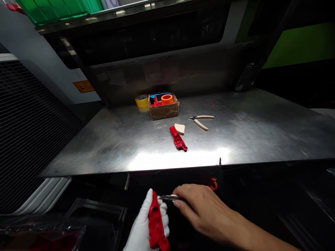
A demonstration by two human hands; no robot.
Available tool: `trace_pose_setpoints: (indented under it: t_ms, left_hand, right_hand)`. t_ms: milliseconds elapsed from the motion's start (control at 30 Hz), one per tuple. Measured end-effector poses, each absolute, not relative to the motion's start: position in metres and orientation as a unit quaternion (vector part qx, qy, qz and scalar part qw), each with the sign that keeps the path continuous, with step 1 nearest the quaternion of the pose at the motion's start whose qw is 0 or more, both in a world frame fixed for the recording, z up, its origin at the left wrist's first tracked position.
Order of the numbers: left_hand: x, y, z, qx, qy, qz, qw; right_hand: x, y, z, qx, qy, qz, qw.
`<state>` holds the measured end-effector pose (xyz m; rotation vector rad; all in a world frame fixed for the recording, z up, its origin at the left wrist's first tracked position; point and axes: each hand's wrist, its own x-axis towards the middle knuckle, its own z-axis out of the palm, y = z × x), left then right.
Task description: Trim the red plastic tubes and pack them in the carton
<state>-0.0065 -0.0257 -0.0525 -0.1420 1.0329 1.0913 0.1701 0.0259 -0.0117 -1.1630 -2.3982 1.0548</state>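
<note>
Left hand (142, 223), gloved, grips the red part (156, 221), just nearer than the table (110, 146); right hand (202, 209), bare, pinches the knife (169, 198), tip by the part's far end, contact unclear. Probably edge trimming; calls for steady grip, light strokes.

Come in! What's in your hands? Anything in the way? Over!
Left hand: white-gloved, gripping red plastic part. Right hand: bare, holding knife, blade near part's upper end. Possibly in the way: gloved fingers, close to blade.
</note>
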Motion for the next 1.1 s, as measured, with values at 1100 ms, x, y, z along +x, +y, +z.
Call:
trace_pose_setpoints:
  t_ms: [1100]
  left_hand:
    - [-0.019, -0.015, -0.034, 0.076, 0.375, 0.538, 0.751]
  right_hand:
    - [0.159, 0.21, 0.02, -0.679, -0.722, 0.115, 0.065]
